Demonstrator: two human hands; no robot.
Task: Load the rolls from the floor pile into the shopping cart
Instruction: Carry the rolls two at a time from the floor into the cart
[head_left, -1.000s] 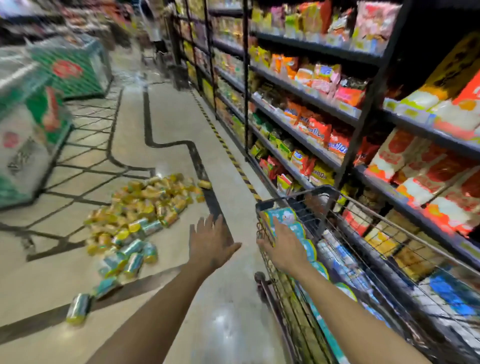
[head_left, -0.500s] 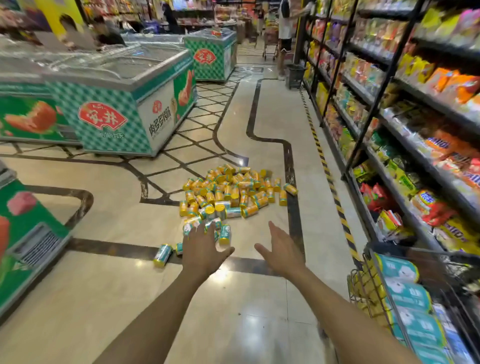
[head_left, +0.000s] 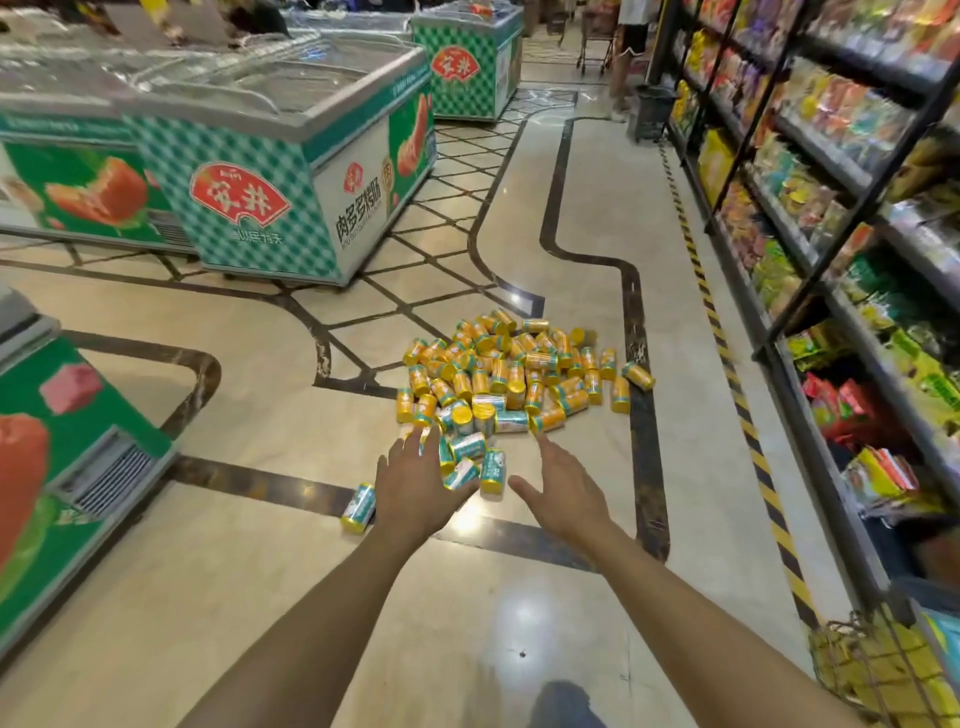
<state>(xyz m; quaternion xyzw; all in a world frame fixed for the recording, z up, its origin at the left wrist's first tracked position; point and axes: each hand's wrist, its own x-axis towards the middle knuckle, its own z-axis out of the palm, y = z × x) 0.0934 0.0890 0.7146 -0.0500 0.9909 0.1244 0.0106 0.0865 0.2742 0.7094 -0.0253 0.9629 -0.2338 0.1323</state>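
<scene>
Right now both bare arms reach fwd from the bottom of the frame toward a loose heap of small yellow-and-teal cylindrical rolls (head_left: 511, 371) lying on the glossy beige tiled floor (head_left: 249, 571), centre of frame. Left hand (head_left: 418, 486) is spread wide, palm down, fingers splayed, nothing in it; its fingertips overlap the nearest rolls at the heap's lower edge, but contact can't be told from this angle. Right hand (head_left: 563, 486) is likewise wide open and empty, thumb out to the left, just right of the closest rolls. Between the two hands lie a few teal-labelled rolls w/ yellow ends. One stray teal-and-yellow roll (head_left: 358, 508) lies apart, just left of the left wrist, on a dark inlaid floor stripe.

Wire shopping cart (head_left: 878, 670) shows only as a corner at the lower right of the frame, w/ yellow packs behind its mesh; well apart from the heap.

Upper left: green-checked chest freezers w/ glass lids (head_left: 291, 171); another green freezer (head_left: 57, 467) at the left edge. Right side: black metal shelving stocked w/ bright snack packets (head_left: 831, 182), w/ a yellow-black hazard stripe (head_left: 727, 358) on the floor along its base. Top of frame, a person's legs (head_left: 628, 57) beside a distant cart.
</scene>
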